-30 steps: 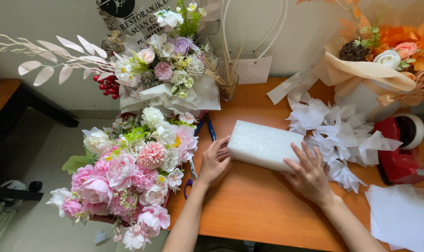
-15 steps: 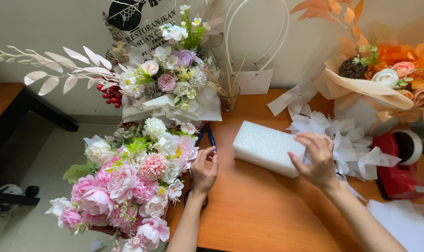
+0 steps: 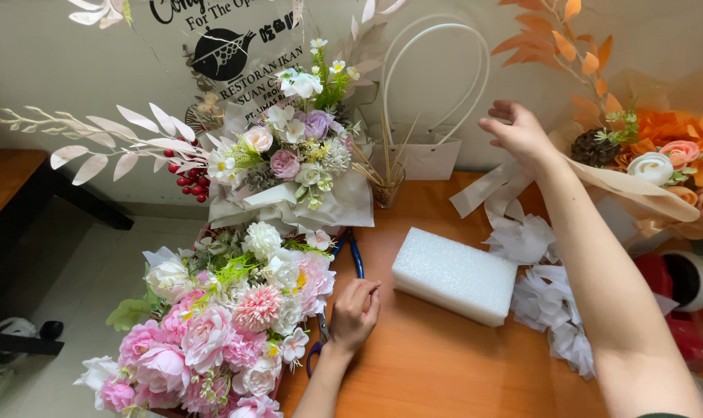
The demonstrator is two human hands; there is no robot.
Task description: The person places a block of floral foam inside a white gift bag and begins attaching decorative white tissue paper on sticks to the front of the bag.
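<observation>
Right hand (image 3: 518,131) raised open, left hand (image 3: 355,313) curled on scissors (image 3: 320,340)

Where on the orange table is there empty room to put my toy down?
The table is bare in front of the white foam block, between the left hand and the right arm. A smaller bare strip lies behind the block, near the glass of sticks. The pink bouquet and white ribbons crowd both sides.

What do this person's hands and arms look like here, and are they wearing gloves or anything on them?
No gloves: the left hand and the right hand are bare, with no ring, watch or bracelet that shows. Both forearms are uncovered along the whole length in view. Only a sliver of dark green fabric, probably a sleeve edge, shows at the bottom edge by the right arm. Nails look short and unpainted.
</observation>
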